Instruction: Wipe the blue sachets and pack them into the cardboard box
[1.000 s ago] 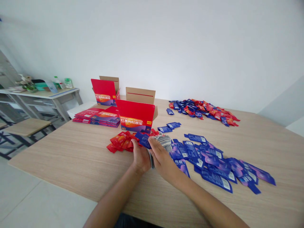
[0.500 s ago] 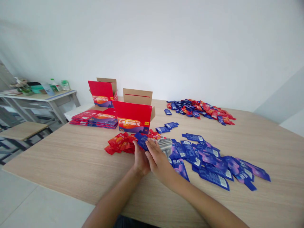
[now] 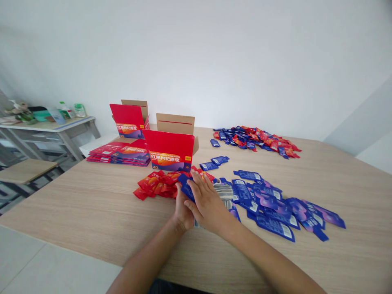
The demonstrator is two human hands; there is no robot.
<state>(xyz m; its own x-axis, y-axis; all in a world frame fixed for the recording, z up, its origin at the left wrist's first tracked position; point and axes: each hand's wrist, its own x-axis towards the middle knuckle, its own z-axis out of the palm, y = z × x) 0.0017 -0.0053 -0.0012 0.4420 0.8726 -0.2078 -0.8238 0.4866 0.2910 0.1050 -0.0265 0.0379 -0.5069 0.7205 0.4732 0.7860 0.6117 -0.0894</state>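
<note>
Head view: a stack of flat blue foil sachets [image 3: 187,188] is clasped between left hand [image 3: 183,210] and right hand [image 3: 207,203]; loose blue sachets [image 3: 269,204] lie right of the grip.

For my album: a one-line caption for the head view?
Both hands, left hand and right hand, gather a stack of blue sachets before an open red box.

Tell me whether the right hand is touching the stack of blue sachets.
Touching. The head view shows the right hand lying over the stack of blue sachets, fingers on its top sachet.
</note>
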